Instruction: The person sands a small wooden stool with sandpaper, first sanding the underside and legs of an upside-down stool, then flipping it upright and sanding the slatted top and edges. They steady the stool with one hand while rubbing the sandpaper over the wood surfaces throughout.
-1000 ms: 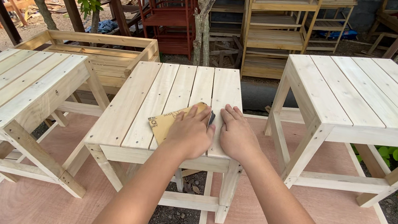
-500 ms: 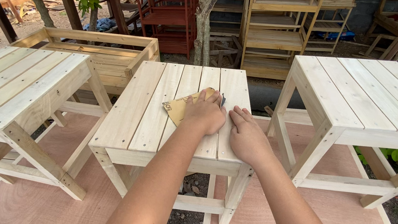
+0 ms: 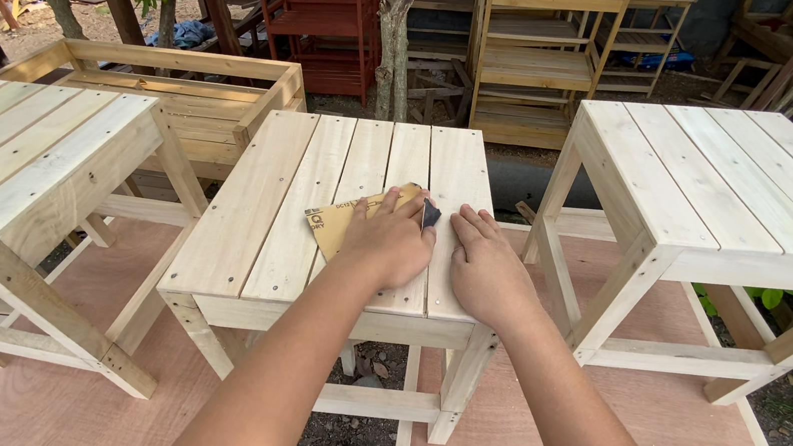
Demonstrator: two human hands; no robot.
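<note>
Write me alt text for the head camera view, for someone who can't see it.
Seen from above, a person's left hand presses a sheet of tan sandpaper flat on the slatted top of a small pale wooden table, and the right hand rests flat beside it. Similar tables stand on either side, with wooden shelves behind.

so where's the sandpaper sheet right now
The tan sandpaper sheet lies flat on the middle pale slatted wooden table, pinned under the left hand, right hand beside it.

Left hand [image 3: 392, 243] presses sandpaper [image 3: 341, 224] on slatted table [image 3: 265, 227].
</note>
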